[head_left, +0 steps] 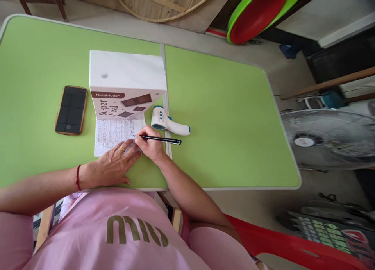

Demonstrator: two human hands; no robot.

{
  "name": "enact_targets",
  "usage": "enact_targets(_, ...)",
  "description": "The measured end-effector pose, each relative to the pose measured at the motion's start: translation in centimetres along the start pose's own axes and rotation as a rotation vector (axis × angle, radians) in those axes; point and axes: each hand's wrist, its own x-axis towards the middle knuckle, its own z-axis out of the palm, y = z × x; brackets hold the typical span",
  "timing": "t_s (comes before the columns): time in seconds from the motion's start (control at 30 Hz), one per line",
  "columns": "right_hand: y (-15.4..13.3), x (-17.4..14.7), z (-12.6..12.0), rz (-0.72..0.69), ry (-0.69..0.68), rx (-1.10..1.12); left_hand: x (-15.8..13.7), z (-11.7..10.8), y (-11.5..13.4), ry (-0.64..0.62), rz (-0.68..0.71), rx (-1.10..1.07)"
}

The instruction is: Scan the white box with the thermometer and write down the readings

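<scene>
My right hand [151, 145] is closed around a black pen [164, 139], its tip at the right part of a sheet of paper [114, 133] covered in rows of small handwriting. Flat across the lower edge of that paper lies my left hand [113, 164], fingers stretched toward the right hand and holding nothing. Just beyond the paper stands a white box [127, 72] with "NutriMotion" and "Super Meal" printed on its near side; it hides the paper's far end. A white and blue infrared thermometer [171, 125] lies right of the paper, close to my right hand.
A phone [71, 110] in a brown case lies left of the box on the green table [228, 117]. A seam with a pale strip crosses the table. Beyond its right edge stands a fan [328, 139]; a red plastic chair [278, 240] is at lower right.
</scene>
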Motion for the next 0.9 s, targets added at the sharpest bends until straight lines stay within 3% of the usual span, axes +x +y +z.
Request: enact_targets(0.9, 0.0, -0.01, -0.18, -0.006, 0.006, -0.039, -0.15, 0.53, -0.21, -0.03, -0.006, 0.012)
